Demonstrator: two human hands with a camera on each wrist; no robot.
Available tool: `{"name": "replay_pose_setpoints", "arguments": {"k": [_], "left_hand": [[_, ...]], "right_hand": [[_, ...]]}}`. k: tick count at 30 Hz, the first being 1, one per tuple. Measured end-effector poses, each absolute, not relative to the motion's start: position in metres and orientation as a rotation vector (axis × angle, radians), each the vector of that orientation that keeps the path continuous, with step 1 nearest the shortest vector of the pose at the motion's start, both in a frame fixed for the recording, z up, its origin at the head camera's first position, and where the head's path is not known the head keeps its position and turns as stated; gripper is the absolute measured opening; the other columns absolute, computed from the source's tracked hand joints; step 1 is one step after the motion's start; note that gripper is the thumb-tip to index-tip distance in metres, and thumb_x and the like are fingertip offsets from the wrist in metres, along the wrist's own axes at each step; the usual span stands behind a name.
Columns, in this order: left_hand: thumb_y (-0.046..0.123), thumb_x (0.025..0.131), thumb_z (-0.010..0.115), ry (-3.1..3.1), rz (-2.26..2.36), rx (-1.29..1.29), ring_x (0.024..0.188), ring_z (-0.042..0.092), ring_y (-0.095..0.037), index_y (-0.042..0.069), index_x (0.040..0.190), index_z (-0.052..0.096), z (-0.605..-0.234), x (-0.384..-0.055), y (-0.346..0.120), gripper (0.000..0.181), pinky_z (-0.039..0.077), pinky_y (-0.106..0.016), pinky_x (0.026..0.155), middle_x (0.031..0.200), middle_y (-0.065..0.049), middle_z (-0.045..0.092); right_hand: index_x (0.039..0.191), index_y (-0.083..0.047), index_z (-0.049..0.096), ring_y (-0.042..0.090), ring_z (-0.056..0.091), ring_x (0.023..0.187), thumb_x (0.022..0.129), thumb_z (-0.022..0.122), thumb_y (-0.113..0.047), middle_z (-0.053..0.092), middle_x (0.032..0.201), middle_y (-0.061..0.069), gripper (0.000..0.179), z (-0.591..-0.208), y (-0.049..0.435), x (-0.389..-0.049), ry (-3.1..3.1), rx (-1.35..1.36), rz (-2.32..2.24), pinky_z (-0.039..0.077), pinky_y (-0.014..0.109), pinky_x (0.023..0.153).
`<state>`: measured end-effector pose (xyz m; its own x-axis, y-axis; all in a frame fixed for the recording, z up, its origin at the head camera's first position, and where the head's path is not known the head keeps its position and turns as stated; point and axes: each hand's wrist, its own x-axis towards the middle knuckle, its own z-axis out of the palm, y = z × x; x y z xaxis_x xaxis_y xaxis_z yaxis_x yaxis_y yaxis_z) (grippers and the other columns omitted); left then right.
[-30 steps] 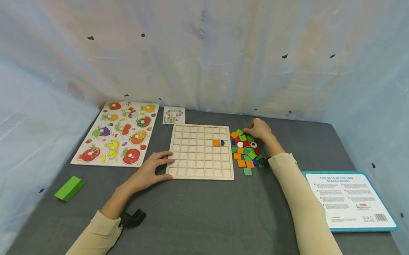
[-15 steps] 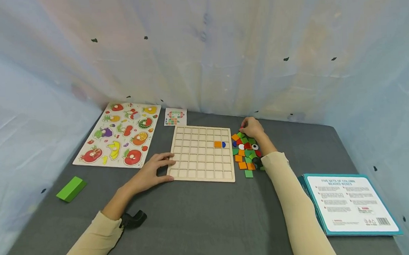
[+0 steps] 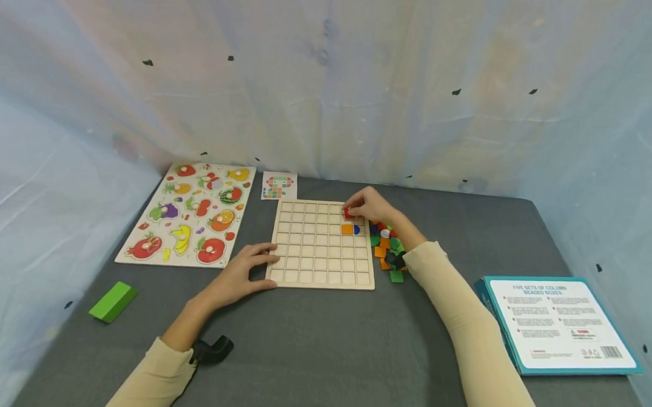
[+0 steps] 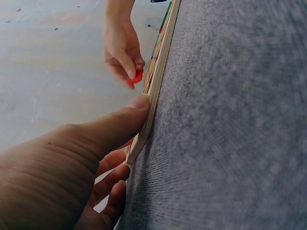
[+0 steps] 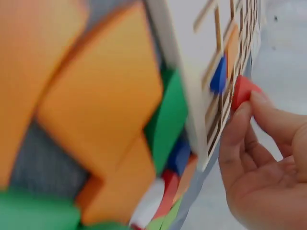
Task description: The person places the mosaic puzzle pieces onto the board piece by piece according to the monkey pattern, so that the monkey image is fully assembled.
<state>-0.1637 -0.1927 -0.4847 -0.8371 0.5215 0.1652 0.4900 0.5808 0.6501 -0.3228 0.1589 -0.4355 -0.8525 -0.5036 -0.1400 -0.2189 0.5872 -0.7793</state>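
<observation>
In the wooden grid board (image 3: 314,255) I see an orange square (image 3: 347,229) and a blue piece (image 3: 357,229); at its far right cells the right hand (image 3: 373,206) pinches a red piece (image 3: 348,213), while the left hand (image 3: 240,271), fingers loosely spread, touches the left edge

Long sleeves, plain cream, both arms. Left sleeve (image 3: 142,384) lightly creased, loose cuff (image 3: 171,355) stopping at wrist. Right sleeve (image 3: 470,331) same cloth, smoother, edge a bit uneven. Left hand (image 3: 241,273) and right hand (image 3: 371,205) bare. Black hooked mount (image 3: 215,352) on left wrist, tip curled up. Black lump (image 3: 395,260) at right wrist, rounder, details too small from here.
</observation>
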Motion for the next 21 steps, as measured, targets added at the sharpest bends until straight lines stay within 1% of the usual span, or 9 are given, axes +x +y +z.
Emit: {"name": "replay_pose_setpoints", "arguments": {"k": [2,5,8,15,17,18,21], "left_hand": [[0.03,0.084,0.082,2.749,1.11,0.88,0.134,0.039,-0.032,0.007,0.133,0.064,-0.484,-0.163,-0.194,0.057,0.036,-0.056,0.104,0.15,-0.012,0.044],[0.03,0.084,0.082,2.753,1.108,0.886,0.134,0.039,-0.032,0.007,0.133,0.064,-0.485,-0.164,-0.194,0.057,0.037,-0.056,0.104,0.15,-0.012,0.045],[0.029,0.083,0.082,2.764,1.111,0.897,0.133,0.04,-0.033,0.006,0.132,0.064,-0.485,-0.164,-0.193,0.057,0.037,-0.056,0.104,0.149,-0.013,0.046],[0.029,0.084,0.082,2.756,1.112,0.902,0.133,0.039,-0.033,0.006,0.133,0.064,-0.486,-0.164,-0.194,0.057,0.037,-0.056,0.104,0.149,-0.013,0.045],[0.03,0.084,0.082,2.754,1.112,0.898,0.133,0.039,-0.033,0.006,0.133,0.064,-0.486,-0.164,-0.194,0.057,0.037,-0.056,0.104,0.15,-0.013,0.045],[0.029,0.084,0.082,2.754,1.114,0.897,0.134,0.039,-0.033,0.006,0.132,0.064,-0.486,-0.164,-0.194,0.057,0.037,-0.056,0.104,0.15,-0.013,0.045],[0.03,0.084,0.082,2.76,1.114,0.903,0.133,0.04,-0.033,0.006,0.132,0.064,-0.486,-0.164,-0.194,0.057,0.037,-0.056,0.104,0.149,-0.013,0.045]], "right_hand": [[0.112,0.003,0.073,0.025,0.065,0.084,0.097,0.063,0.0,0.071,0.103,0.018,0.018,-0.437,0.15,-0.322,2.499,-0.589,-1.099,0.054,0.032,0.073],[0.103,0.001,0.073,0.025,0.063,0.086,0.095,0.065,0.0,0.07,0.098,0.015,0.011,-0.438,0.144,-0.321,2.559,-0.564,-1.056,0.053,0.034,0.078],[0.096,0.002,0.072,0.027,0.062,0.086,0.094,0.067,0.0,0.069,0.094,0.014,0.006,-0.439,0.143,-0.318,2.6,-0.566,-1.043,0.052,0.037,0.08],[0.096,0.001,0.074,0.024,0.061,0.077,0.095,0.066,-0.002,0.07,0.09,0.012,0.009,-0.439,0.147,-0.308,2.65,-0.665,-0.974,0.051,0.036,0.074],[0.099,0.001,0.074,0.025,0.061,0.081,0.097,0.063,-0.003,0.069,0.095,0.013,0.011,-0.437,0.149,-0.304,2.692,-0.699,-0.95,0.05,0.037,0.075],[0.102,0.002,0.074,0.027,0.061,0.086,0.098,0.062,-0.003,0.069,0.099,0.014,0.014,-0.436,0.15,-0.302,2.717,-0.732,-0.922,0.05,0.039,0.079],[0.115,0.001,0.072,0.034,0.057,0.11,0.1,0.056,-0.004,0.065,0.12,0.017,0.022,-0.433,0.154,-0.294,2.799,-0.83,-0.749,0.047,0.048,0.093]]}}
